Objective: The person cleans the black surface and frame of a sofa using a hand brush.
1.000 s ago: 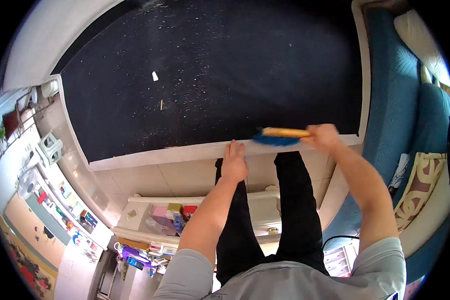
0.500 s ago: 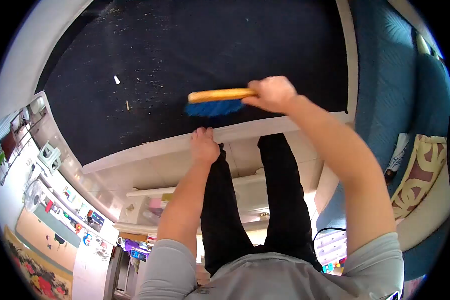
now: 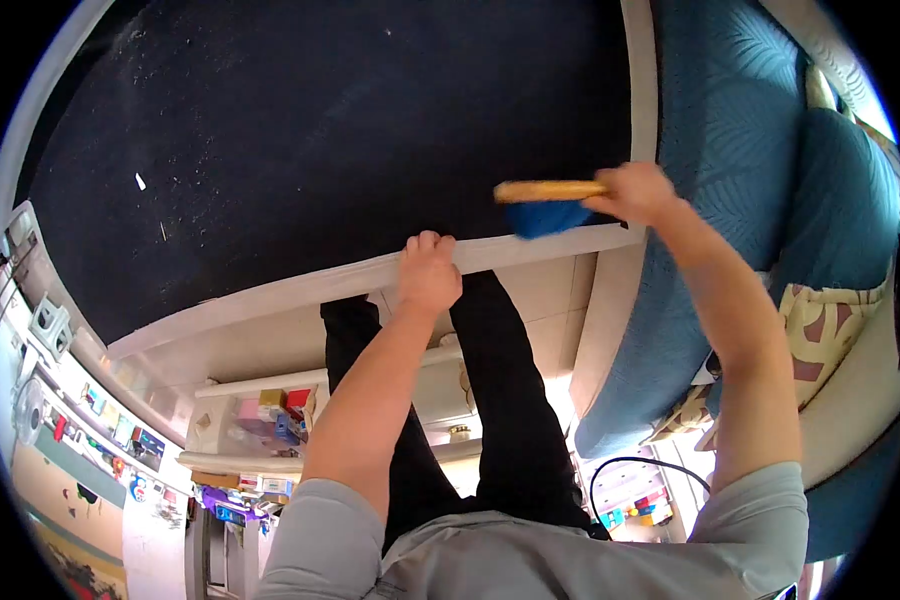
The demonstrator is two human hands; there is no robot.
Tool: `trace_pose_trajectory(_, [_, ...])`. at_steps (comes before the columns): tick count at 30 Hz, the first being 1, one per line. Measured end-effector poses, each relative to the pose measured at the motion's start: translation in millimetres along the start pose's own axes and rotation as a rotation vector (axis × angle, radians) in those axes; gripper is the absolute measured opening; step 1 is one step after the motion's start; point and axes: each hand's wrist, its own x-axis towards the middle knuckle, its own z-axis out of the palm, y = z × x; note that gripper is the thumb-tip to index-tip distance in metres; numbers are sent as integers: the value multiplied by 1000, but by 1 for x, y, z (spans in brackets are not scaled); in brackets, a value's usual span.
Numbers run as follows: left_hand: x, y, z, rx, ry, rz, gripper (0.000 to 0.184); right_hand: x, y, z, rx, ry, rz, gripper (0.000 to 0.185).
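Gripped in my right hand [image 3: 638, 193] is a hand brush [image 3: 548, 192] with a yellow wooden handle and blue bristles. Its bristles hang down over the black surface [image 3: 370, 130], close to the near right corner, and look blurred. My left hand [image 3: 430, 272] rests over the pale frame edge [image 3: 340, 283] nearest me, fingers curled onto its top. Toward the left of the black surface lie a small white scrap [image 3: 140, 182], a thin yellowish stick [image 3: 164, 231] and scattered light crumbs.
A blue patterned sofa [image 3: 720, 130] runs along the right side, with a beige and brown cushion [image 3: 830, 330] on it. Beneath my arms, a shelf with boxes [image 3: 280, 415] stands near my legs. A grey stool [image 3: 52, 326] is at the far left.
The brush in my right hand has moved right, toward the sofa-side corner. My left hand has shifted right along the frame edge. The whole view has swung to the right.
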Motion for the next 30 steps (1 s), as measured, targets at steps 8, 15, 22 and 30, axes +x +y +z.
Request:
trace_pose_trajectory(8, [-6, -1, 12, 46, -12, -2, 40, 31, -63, -32, 114, 11, -161, 46])
trace_pose_trajectory(15, [0, 8, 2, -51, -31, -18, 47, -30, 66, -24, -161, -170, 47, 43])
trace_pose_trajectory(22, [-17, 12, 18, 70, -48, 16, 59, -14, 57, -24, -222, -165, 66, 43])
trace_pose_trajectory(30, [-33, 18, 25, 166, -126, 12, 80, -14, 30, 0, -154, -6, -18, 41])
